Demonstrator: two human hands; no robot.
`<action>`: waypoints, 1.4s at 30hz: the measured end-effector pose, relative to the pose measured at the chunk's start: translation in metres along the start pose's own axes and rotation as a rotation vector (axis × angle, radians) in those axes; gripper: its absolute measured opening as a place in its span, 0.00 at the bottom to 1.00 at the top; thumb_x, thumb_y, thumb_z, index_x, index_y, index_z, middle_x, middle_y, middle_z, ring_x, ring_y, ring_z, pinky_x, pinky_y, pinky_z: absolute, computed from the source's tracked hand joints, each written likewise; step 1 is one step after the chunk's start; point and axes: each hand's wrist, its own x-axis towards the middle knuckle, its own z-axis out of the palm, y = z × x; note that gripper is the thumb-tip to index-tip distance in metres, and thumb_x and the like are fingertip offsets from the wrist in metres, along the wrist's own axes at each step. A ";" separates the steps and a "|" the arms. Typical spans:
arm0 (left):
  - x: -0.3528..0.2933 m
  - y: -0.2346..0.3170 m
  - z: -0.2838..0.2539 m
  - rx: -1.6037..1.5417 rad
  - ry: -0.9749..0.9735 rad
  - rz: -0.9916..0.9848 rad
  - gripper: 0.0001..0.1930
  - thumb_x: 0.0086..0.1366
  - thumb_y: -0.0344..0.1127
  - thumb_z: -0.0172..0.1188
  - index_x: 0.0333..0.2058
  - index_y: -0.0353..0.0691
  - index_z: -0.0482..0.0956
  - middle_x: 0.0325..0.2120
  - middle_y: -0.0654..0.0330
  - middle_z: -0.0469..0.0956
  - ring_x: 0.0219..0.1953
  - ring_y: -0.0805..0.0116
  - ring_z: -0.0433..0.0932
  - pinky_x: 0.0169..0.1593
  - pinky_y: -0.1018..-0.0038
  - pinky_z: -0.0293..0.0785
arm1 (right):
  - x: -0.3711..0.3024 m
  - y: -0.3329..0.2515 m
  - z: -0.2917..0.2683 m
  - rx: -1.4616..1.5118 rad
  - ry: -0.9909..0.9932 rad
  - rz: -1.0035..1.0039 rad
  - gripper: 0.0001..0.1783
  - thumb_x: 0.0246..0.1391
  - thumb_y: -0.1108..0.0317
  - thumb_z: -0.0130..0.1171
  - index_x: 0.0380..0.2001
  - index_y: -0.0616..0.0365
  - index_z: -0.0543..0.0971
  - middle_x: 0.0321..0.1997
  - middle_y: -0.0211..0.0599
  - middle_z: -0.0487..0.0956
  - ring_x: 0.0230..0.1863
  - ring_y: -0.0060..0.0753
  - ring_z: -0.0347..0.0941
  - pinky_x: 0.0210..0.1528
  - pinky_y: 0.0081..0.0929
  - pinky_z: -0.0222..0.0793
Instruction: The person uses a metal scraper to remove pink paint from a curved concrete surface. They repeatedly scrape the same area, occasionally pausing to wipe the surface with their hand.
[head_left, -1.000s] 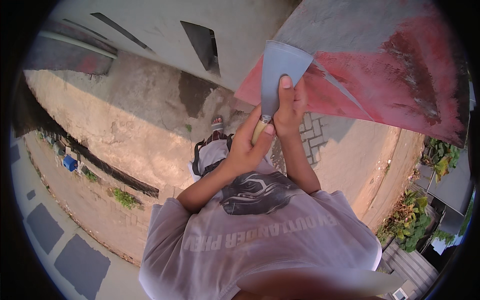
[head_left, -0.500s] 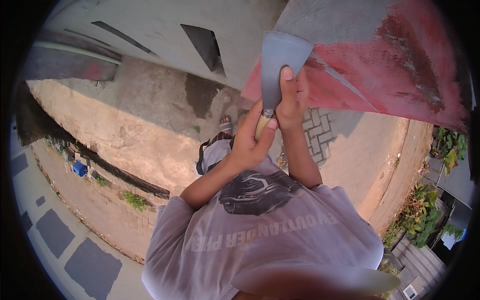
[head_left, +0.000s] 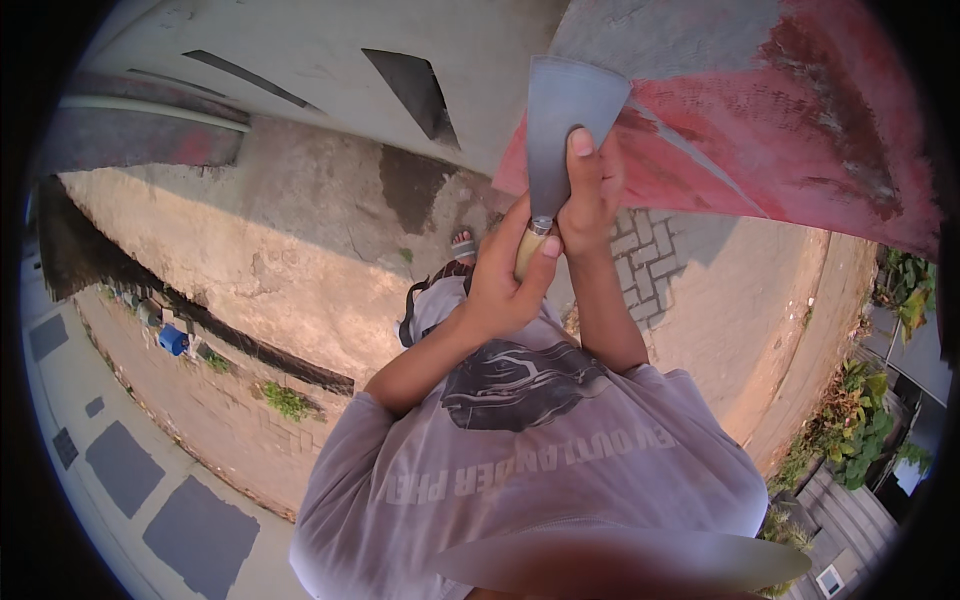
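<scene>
A wide scraper (head_left: 568,100) with a flared grey metal blade and a pale wooden handle is held out in front of me, blade end pointing away. Wrapped round the handle is my left hand (head_left: 503,285), its thumb lying along the wood. My right hand (head_left: 592,205) grips the blade's right side, thumb flat on the upper face and its other fingers partly hidden behind the metal. Beyond the blade stands a wall (head_left: 700,140) with red paint over grey and dark brown patches. Whether the blade's edge touches it, I cannot tell.
A grey wall (head_left: 300,45) with dark slot openings runs along the far left. Below lies concrete ground (head_left: 300,290), partly sunlit, with patterned paving (head_left: 645,255) to the right. A dark gutter (head_left: 270,350), a blue container (head_left: 173,340) and leafy plants (head_left: 850,420) are farther off.
The view has shifted slightly, so the surroundings sit a little farther right. The scraper and both hands appear marginally higher and to the right, with the same grip.
</scene>
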 end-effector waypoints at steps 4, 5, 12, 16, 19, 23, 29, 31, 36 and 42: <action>0.000 0.002 -0.002 -0.036 0.026 -0.143 0.24 0.67 0.29 0.50 0.61 0.29 0.61 0.36 0.57 0.76 0.34 0.76 0.72 0.39 0.77 0.69 | -0.004 0.000 0.003 -0.004 0.032 0.048 0.17 0.67 0.56 0.48 0.42 0.61 0.74 0.32 0.25 0.75 0.30 0.12 0.66 0.31 0.16 0.62; 0.000 0.001 -0.001 -0.045 0.020 -0.143 0.24 0.67 0.29 0.50 0.61 0.29 0.61 0.37 0.56 0.76 0.34 0.76 0.73 0.40 0.77 0.70 | -0.004 0.001 0.003 -0.015 0.034 0.052 0.17 0.67 0.56 0.49 0.42 0.61 0.74 0.32 0.25 0.75 0.30 0.12 0.66 0.31 0.16 0.62; 0.001 -0.006 -0.001 -0.010 0.088 -0.116 0.25 0.67 0.29 0.50 0.61 0.29 0.61 0.37 0.55 0.76 0.35 0.74 0.73 0.42 0.77 0.70 | -0.003 0.007 -0.002 0.070 0.040 0.059 0.17 0.67 0.56 0.49 0.42 0.61 0.74 0.31 0.24 0.75 0.29 0.11 0.66 0.30 0.15 0.61; 0.002 -0.009 -0.003 -0.024 0.023 -0.052 0.25 0.67 0.29 0.50 0.61 0.29 0.61 0.36 0.55 0.76 0.34 0.74 0.73 0.41 0.76 0.70 | -0.004 0.006 0.001 0.019 0.040 0.029 0.17 0.66 0.56 0.49 0.41 0.61 0.74 0.31 0.24 0.75 0.28 0.12 0.66 0.29 0.15 0.61; 0.003 -0.008 -0.006 -0.032 0.012 -0.106 0.24 0.67 0.28 0.50 0.60 0.29 0.61 0.35 0.57 0.76 0.33 0.75 0.73 0.39 0.77 0.70 | -0.004 0.004 0.002 0.016 0.056 0.049 0.16 0.67 0.56 0.49 0.40 0.60 0.74 0.30 0.25 0.75 0.28 0.12 0.66 0.29 0.15 0.61; 0.003 -0.005 -0.006 0.026 0.036 0.010 0.23 0.66 0.28 0.50 0.59 0.30 0.62 0.33 0.59 0.76 0.31 0.77 0.72 0.36 0.79 0.69 | -0.002 0.003 0.002 0.063 0.069 -0.010 0.17 0.67 0.56 0.49 0.40 0.61 0.74 0.30 0.25 0.75 0.28 0.12 0.66 0.29 0.15 0.61; 0.003 -0.005 -0.004 -0.044 0.028 -0.093 0.23 0.66 0.29 0.50 0.60 0.30 0.62 0.34 0.59 0.76 0.32 0.77 0.72 0.37 0.78 0.69 | -0.002 0.002 0.002 0.018 0.042 0.008 0.17 0.67 0.57 0.48 0.41 0.61 0.75 0.30 0.25 0.75 0.29 0.12 0.66 0.29 0.15 0.61; 0.003 -0.006 -0.004 -0.049 0.028 -0.102 0.23 0.67 0.29 0.51 0.59 0.30 0.62 0.34 0.59 0.75 0.32 0.77 0.72 0.37 0.78 0.70 | -0.003 0.002 0.003 0.051 0.059 0.008 0.16 0.67 0.57 0.48 0.41 0.61 0.75 0.30 0.24 0.75 0.28 0.11 0.66 0.28 0.15 0.61; 0.004 -0.010 -0.008 -0.027 0.066 -0.164 0.23 0.67 0.30 0.51 0.59 0.30 0.63 0.34 0.59 0.75 0.32 0.76 0.72 0.37 0.78 0.70 | 0.001 0.003 0.003 0.031 0.039 -0.025 0.16 0.67 0.58 0.48 0.41 0.61 0.75 0.29 0.24 0.75 0.27 0.11 0.65 0.27 0.15 0.60; 0.005 -0.014 -0.007 -0.066 0.042 -0.084 0.23 0.67 0.31 0.51 0.58 0.30 0.63 0.33 0.59 0.75 0.31 0.76 0.72 0.36 0.78 0.69 | -0.001 0.007 0.000 0.071 0.028 0.022 0.16 0.67 0.58 0.49 0.40 0.61 0.74 0.29 0.23 0.74 0.27 0.11 0.65 0.27 0.15 0.60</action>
